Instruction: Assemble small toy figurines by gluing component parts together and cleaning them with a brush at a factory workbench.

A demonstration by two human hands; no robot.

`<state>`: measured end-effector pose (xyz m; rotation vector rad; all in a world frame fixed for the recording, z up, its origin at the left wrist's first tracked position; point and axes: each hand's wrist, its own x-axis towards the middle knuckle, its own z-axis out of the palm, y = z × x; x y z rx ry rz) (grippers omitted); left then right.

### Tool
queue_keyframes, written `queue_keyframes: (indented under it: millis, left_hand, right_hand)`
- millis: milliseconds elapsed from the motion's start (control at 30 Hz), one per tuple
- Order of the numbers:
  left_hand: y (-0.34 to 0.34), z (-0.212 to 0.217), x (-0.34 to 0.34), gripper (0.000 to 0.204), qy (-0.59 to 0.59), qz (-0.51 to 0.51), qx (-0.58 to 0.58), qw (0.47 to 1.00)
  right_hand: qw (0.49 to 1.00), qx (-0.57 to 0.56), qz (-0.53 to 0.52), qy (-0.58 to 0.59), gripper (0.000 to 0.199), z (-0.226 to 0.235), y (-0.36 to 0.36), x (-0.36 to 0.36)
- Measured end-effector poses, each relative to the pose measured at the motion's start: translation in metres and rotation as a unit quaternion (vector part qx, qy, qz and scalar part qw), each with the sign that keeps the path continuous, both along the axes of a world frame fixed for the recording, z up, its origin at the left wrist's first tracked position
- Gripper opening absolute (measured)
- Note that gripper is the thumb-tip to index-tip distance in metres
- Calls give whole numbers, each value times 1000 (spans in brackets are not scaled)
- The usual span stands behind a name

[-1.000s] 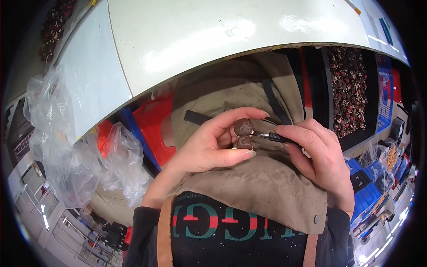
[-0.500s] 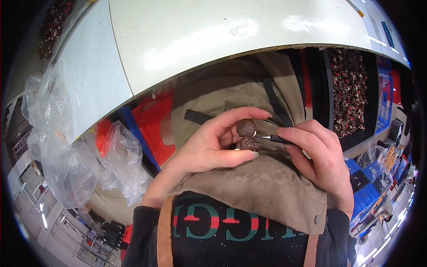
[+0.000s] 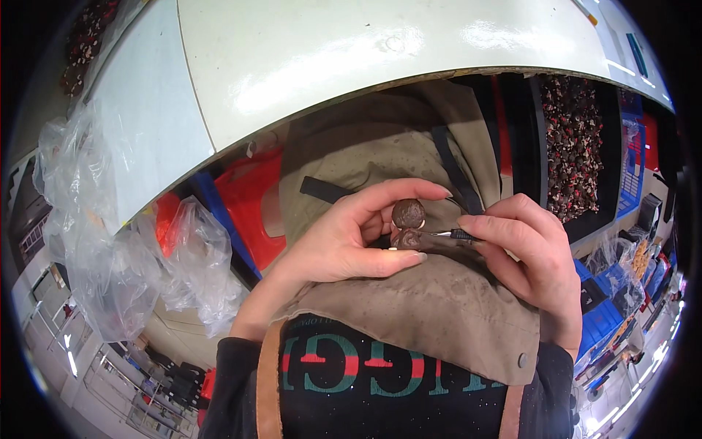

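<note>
My left hand (image 3: 351, 238) pinches two small round brown nut-like pieces (image 3: 407, 222) between thumb and fingers, one above the other, over my lap. My right hand (image 3: 528, 260) grips a thin metal pick with a dark handle (image 3: 455, 234); its tip touches the lower brown piece. Both hands hover above a khaki apron (image 3: 439, 307) that covers my lap, just below the edge of a white table (image 3: 365, 51).
A crumpled clear plastic bag (image 3: 124, 241) hangs at the left by a red stool (image 3: 252, 197). A dark tray of brown and red pieces (image 3: 574, 146) lies at the right, with blue crates (image 3: 607, 307) beyond it. Another pile of dark pieces (image 3: 84, 44) sits far left.
Both hands stay almost in place; the fingers and the pick shift only slightly around the brown pieces.
</note>
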<state>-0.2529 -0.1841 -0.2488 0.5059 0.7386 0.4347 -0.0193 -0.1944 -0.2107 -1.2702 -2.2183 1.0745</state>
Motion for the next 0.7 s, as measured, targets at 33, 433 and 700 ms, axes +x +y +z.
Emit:
queue_keyframes:
  millis: [33, 433, 700]
  left_hand:
    - [0, 0, 0, 63, 0, 0, 0, 1000]
    - [-1, -3, 0, 64, 9, -1, -1, 1000]
    - [-3, -3, 0, 63, -2, 9, -21, 1000]
  right_hand:
    - [1000, 2, -15, 19, 38, -2, -2, 0]
    - [1000, -2, -17, 11, 39, -2, -6, 2]
    - [1000, -2, -12, 5, 39, -2, -6, 0]
